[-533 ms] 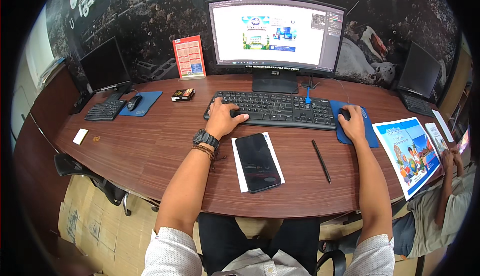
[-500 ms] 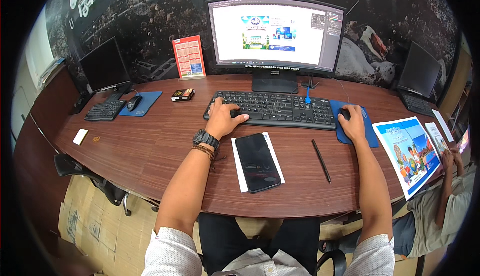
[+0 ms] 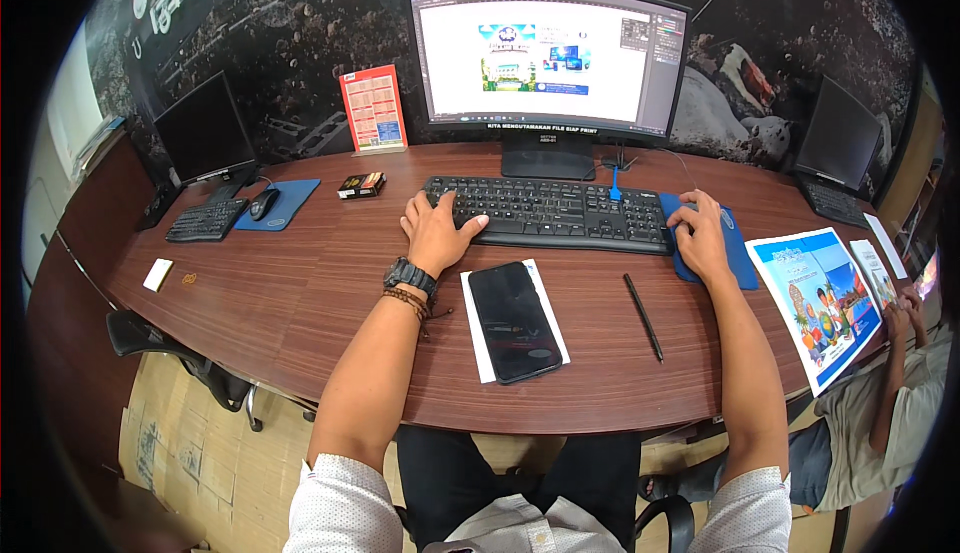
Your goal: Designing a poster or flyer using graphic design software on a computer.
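Observation:
My left hand (image 3: 437, 236) rests at the left end of a black keyboard (image 3: 560, 215), fingers spread over the keys and thumb stretched along the near edge. My right hand (image 3: 703, 238) is curled over a dark computer mouse on a blue mouse pad (image 3: 742, 256); the hand hides most of the mouse. Behind the keyboard, a curved monitor (image 3: 620, 63) displays a layout with two colourful pictures on white. Between my forearms lies a black smartphone (image 3: 515, 323) on a white sheet (image 3: 477, 345). A slim black pen (image 3: 643, 318) lies to its right.
At left are another monitor (image 3: 205, 128), keyboard (image 3: 205, 221) and mouse (image 3: 263, 204). A small dark box (image 3: 361, 186) and a red-bordered stand card (image 3: 375, 113) stand nearby. Colourful printed sheets (image 3: 815, 303) overhang the right edge, beside another person's hands (image 3: 905, 313).
The fingers of my right hand have lifted and bent a little at the mouse. My left hand's fingers have shifted slightly on the keys. The whole view has tilted slightly.

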Demonstrator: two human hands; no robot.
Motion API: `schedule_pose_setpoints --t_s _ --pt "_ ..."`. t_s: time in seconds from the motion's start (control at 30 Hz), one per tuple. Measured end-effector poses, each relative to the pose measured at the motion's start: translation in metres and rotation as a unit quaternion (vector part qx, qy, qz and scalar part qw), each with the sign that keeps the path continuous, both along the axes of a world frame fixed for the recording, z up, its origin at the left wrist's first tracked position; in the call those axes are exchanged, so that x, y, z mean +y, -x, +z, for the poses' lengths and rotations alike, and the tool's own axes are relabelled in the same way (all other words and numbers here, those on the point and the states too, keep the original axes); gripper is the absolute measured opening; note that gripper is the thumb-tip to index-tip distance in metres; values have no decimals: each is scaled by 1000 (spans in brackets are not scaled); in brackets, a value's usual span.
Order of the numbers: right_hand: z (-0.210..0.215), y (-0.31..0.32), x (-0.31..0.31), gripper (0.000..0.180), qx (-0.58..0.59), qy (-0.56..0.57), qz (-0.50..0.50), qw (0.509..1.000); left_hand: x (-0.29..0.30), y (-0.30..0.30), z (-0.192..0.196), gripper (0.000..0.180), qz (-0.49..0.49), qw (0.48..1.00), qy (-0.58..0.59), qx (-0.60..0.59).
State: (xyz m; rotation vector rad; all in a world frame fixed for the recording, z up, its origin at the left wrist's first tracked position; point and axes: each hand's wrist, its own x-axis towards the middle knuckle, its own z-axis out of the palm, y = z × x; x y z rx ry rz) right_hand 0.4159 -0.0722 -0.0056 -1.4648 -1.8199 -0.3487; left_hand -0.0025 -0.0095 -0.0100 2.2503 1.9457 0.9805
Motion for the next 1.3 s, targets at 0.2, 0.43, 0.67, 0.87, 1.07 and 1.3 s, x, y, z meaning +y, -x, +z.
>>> schedule_pose_setpoints --t_s 0.2,0.43,0.67,0.87,1.07,1.3 --pt "-1 5 0 13 15 4 12 1000 0 -2 0 83 -12 999 45 10" --pt "-1 4 0 13 8 9 12 1000 0 0 -1 85 -18 999 46 10" --pt "-1 5 1 12 14 -5 18 1000 -1 -1 0 81 -3 999 43 30" --pt "-1 6 1 12 10 -6 17 1000 -1 0 -1 82 -4 999 44 26" --pt "-1 5 0 12 10 -10 20 1000 -1 -1 0 82 -5 998 46 30" --pt "-1 5 0 12 9 -11 16 1000 0 -1 1 87 -13 997 69 19"
